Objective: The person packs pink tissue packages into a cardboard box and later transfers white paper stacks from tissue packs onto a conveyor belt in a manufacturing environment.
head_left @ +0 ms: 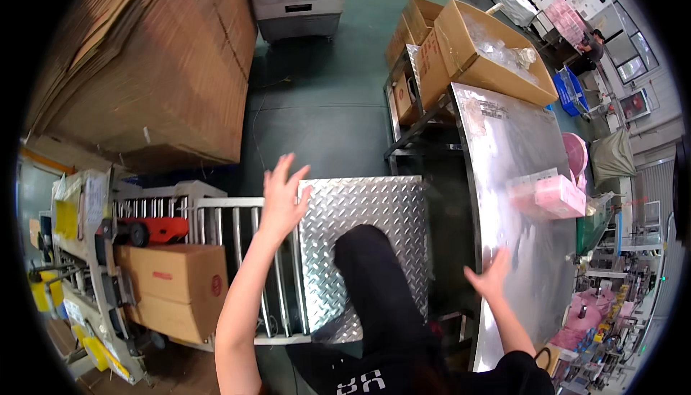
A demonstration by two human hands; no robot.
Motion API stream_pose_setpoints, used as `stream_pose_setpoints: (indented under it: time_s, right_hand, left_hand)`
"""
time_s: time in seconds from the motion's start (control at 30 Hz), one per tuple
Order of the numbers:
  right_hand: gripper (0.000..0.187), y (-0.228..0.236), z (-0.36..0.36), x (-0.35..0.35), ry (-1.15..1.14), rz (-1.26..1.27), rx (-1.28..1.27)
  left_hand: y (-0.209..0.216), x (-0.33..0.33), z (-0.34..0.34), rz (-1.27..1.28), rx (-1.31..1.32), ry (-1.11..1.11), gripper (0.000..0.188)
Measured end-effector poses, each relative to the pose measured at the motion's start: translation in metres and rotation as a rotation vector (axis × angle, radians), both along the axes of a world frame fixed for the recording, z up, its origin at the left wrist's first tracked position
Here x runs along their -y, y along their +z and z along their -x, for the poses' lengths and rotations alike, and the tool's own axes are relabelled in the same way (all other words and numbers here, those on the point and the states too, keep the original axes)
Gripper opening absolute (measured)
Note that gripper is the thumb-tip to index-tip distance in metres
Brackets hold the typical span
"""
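Hands spread and holding nothing, we stand over the embossed diamond-pattern steel platform (360, 229), one leg in dark trousers (381, 294) planted on it. Our left hand (282, 195), fingers fanned wide, hangs above the platform's left edge, over the rack of white metal roller bars (230, 251). Our right hand (491, 274), also open, touches or hovers just over the long polished steel table (518, 179) to the right of the platform; we cannot tell which.

Risk, as we judge it, lies in footing: the posture looks like balancing, and a slip off the platform could drop a foot into the dark gap between platform and table, or onto the rollers. A sweeping right arm could also push the pink and white packets (551, 197) lying further along the table.

Much is unclear. Our feet are hidden, so where the weight rests is unknown. The sealed brown cardboard carton (173, 287), left of the platform beyond the rollers, is partly masked by our left forearm. The open cardboard box of clear plastic bags (489, 53), at the table's far end, shows contents too small to identify.
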State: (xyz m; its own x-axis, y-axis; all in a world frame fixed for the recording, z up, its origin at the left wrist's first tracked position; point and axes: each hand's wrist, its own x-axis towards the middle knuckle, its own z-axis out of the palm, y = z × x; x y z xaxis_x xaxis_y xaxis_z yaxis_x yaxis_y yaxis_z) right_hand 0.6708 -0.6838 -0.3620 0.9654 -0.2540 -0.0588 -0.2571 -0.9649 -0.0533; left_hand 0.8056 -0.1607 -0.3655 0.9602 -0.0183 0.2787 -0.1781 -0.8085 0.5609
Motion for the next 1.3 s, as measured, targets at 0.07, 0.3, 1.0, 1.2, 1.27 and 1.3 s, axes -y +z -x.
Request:
stream_pose_setpoints:
  time_s: [0.07, 0.3, 1.0, 1.2, 1.27, 1.3]
  right_hand:
    - [0.105, -0.027, 0.037, 0.032, 0.098, -0.093, 0.033]
    - [0.103, -0.025, 0.024, 0.028, 0.082, -0.215, 0.001]
    - [0.103, -0.024, 0.028, 0.048, 0.066, -0.232, -0.039]
    - [0.091, -0.033, 0.038, 0.024, -0.008, -0.211, 0.011]
    - [0.091, -0.032, 0.034, 0.024, -0.042, -0.277, -0.006]
    - [0.089, -0.032, 0.03, 0.024, -0.087, -0.297, 0.051]
  left_hand:
    - [0.01, 0.081, -0.072, -0.051, 0.106, -0.153, 0.041]
    - [-0.015, 0.361, -0.187, 0.152, 0.14, -0.466, 0.055]
    - [-0.048, 0.445, -0.186, -0.178, 0.193, -0.426, 0.048]
    - [-0.047, 0.437, -0.206, -0.16, 0.234, -0.95, 0.03]
    - [-0.048, 0.431, -0.206, -0.141, 0.197, -0.999, 0.033]
    - [-0.05, 0.433, -0.215, -0.121, 0.17, -1.05, 0.034]
